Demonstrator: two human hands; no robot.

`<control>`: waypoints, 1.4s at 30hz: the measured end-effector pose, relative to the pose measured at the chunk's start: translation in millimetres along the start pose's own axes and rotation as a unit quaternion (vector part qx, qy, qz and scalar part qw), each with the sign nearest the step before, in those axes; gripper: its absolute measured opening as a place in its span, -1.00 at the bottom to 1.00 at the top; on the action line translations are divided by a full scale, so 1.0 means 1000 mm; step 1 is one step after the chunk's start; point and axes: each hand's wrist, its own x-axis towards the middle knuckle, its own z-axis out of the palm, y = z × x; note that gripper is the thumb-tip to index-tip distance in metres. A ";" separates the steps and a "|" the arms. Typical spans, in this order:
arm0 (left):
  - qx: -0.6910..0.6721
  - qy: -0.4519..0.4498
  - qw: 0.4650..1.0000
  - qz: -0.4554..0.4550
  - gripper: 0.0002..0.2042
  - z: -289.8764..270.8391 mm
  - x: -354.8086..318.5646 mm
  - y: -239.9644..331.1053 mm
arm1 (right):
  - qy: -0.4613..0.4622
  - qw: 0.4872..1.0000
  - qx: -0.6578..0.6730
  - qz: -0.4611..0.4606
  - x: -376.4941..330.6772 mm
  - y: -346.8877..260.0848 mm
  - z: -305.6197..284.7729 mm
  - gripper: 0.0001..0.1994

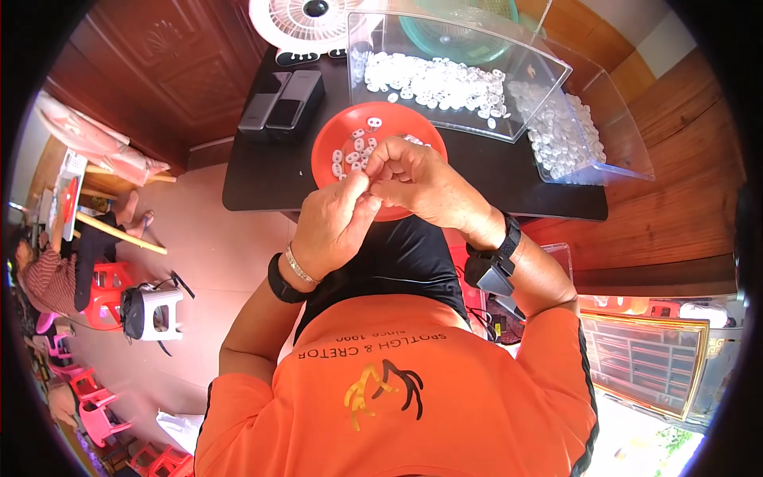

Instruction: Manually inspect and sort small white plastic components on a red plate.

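Observation:
My left hand (330,226) and my right hand (425,187) meet over the near part of a red-orange bowl (324,143). Both are closed in a pinch, thumbs and fingertips nearly touching; whatever lies between them is too small and covered to make out. Small white oval pieces with two dark spots (359,145) are scattered in the bowl, some hidden by my fingers. Beyond it, a clear plastic bin (520,131) holds a large heap of white pieces (433,79). Further right, a second clear bin (632,159) contains more whitish pieces (564,131).
On the black table (258,179), two grey-black box-shaped devices (296,99) stand left of the bowl. A white fan (286,24) and a teal basket (409,28) are at the back. Wooden panelling (675,151) borders the right. Another person (52,278) sits far left near red stools (107,306).

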 end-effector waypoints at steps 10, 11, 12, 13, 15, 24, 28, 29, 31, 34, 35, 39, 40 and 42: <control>0.048 -0.005 0.998 0.046 -0.84 -0.005 -0.004 0.000 | -0.042 0.998 -0.015 0.035 -0.002 0.002 -0.001 -0.87; 0.040 -0.003 0.999 0.036 -0.83 -0.006 -0.003 0.000 | -0.025 0.999 -0.032 0.006 -0.001 0.003 0.000 -0.87; 0.040 -0.002 0.999 0.036 -0.83 -0.006 -0.003 -0.002 | -0.025 0.999 -0.033 0.005 0.000 0.002 0.002 -0.87; -0.019 0.006 1.000 0.011 -0.82 -0.004 -0.003 -0.005 | -0.016 1.000 -0.014 -0.009 0.001 0.002 0.003 -0.88; -0.078 0.014 0.997 -0.017 -0.82 -0.004 -0.005 -0.011 | -0.008 1.000 0.005 -0.021 0.002 0.000 0.005 -0.90; -0.267 -0.032 0.949 -0.162 -0.81 -0.005 0.005 -0.020 | 0.027 0.990 -0.117 -0.073 0.008 0.003 0.004 -0.92; -0.253 0.027 0.955 -0.150 -0.78 0.000 0.002 -0.018 | 0.021 0.974 -0.195 -0.118 0.010 0.001 0.006 -0.91; -0.255 0.023 0.953 -0.159 -0.76 -0.003 0.003 -0.015 | 0.034 0.977 -0.170 -0.122 0.010 0.003 0.007 -0.90; -0.276 0.026 0.946 -0.169 -0.76 -0.004 0.003 -0.016 | 0.047 0.980 -0.144 -0.126 0.010 0.002 0.007 -0.89; -0.301 0.029 0.937 -0.174 -0.77 -0.004 0.003 -0.018 | 0.038 0.969 -0.208 -0.125 0.007 -0.002 0.006 -0.87; -0.306 0.025 0.937 -0.169 -0.77 -0.003 0.005 -0.018 | 0.048 0.959 -0.231 -0.155 0.008 0.000 0.005 -0.88; -0.305 -0.007 0.936 -0.176 -0.74 -0.008 0.019 -0.019 | 0.038 0.963 -0.238 -0.124 0.011 0.000 -0.001 -0.90; -0.309 -0.019 0.936 -0.166 -0.73 -0.010 0.022 -0.018 | 0.032 0.964 -0.232 -0.122 0.012 -0.001 -0.004 -0.94; -0.294 -0.041 0.937 -0.182 -0.73 -0.014 0.027 -0.014 | 0.041 0.959 -0.255 -0.115 0.014 -0.006 -0.009 -0.94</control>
